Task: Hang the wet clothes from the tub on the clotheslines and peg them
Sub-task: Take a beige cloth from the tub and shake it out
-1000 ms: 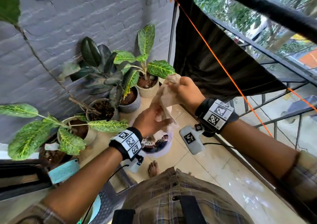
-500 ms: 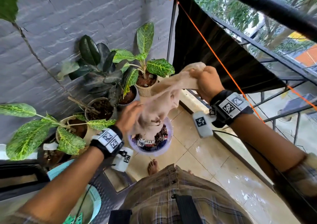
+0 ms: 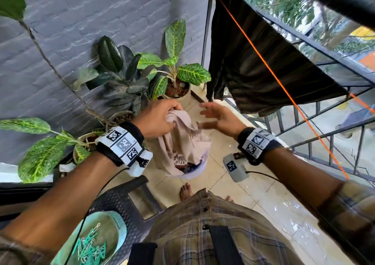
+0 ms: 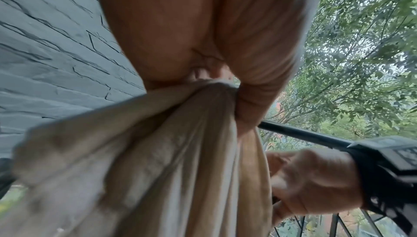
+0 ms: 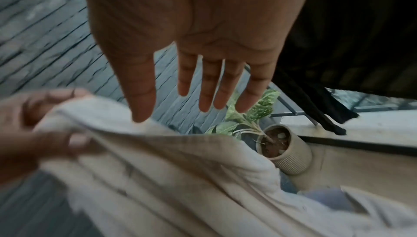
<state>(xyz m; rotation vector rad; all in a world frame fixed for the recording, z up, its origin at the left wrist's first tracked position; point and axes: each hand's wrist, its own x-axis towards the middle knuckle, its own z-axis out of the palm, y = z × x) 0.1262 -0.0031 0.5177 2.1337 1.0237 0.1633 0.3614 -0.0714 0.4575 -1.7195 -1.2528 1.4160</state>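
Note:
My left hand (image 3: 162, 118) grips the bunched top of a wet beige garment (image 3: 182, 139), which hangs down into the pale tub (image 3: 194, 173) on the floor. The left wrist view shows the fingers (image 4: 246, 101) curled round the beige garment (image 4: 158, 151). My right hand (image 3: 217, 114) hovers just right of the cloth, fingers spread and holding nothing; in the right wrist view the right hand (image 5: 203, 80) is flat above the beige garment (image 5: 180, 169). An orange clothesline (image 3: 274, 76) runs diagonally at the upper right, with a dark cloth (image 3: 263, 66) hanging beside it.
Potted plants (image 3: 174, 78) stand along the grey brick wall (image 3: 81, 21) at left. A teal tray of green pegs (image 3: 91, 246) sits on a dark chair (image 3: 125, 199) at lower left. A black railing (image 3: 324, 126) bounds the right side. My bare foot (image 3: 185, 191) stands on wet tiles.
My right hand has let go of the beige garment and dropped lower, opening. My left hand has risen and now holds the garment's top alone.

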